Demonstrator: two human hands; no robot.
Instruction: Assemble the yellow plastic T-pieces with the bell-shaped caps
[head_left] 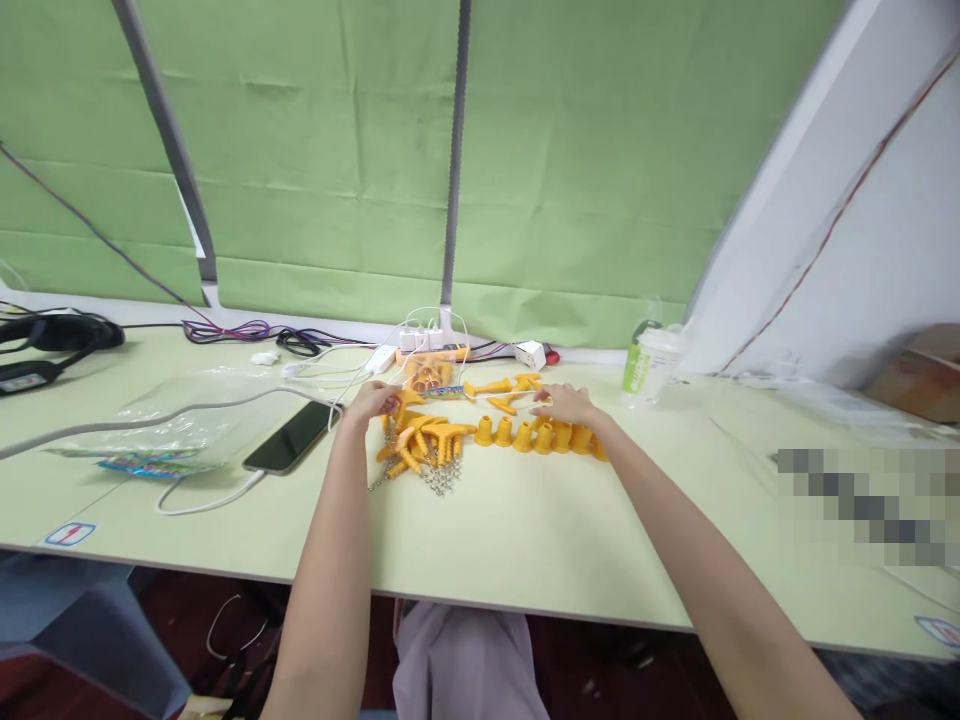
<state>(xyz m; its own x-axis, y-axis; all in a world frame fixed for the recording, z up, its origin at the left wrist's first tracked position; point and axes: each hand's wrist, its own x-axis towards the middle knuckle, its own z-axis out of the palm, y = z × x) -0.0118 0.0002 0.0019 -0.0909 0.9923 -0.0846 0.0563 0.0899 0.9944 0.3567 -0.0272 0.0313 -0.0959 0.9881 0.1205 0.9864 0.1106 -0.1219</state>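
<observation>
My left hand [375, 401] is closed at the left of a pile of yellow plastic pieces. Its fingertips are pinched at a yellow T-shaped piece [409, 398]. Below it lie more yellow branched pieces [444, 432] with small metal chains [441, 478] trailing toward me. My right hand [568, 404] is above a row of yellow cone-shaped cups [523, 436], its fingers bent leftward. A thin white cord shows by those fingertips; whatever they pinch is too small to make out. Between my hands lie some loose yellow pieces [491, 388].
A phone [292, 438] on a charging cable and clear plastic bags [169, 425] lie at left. Behind the pieces are a power strip [421, 340] and tangled cables. A white lidded cup [660, 362] stands at back right; headphones [56, 345] rest far left.
</observation>
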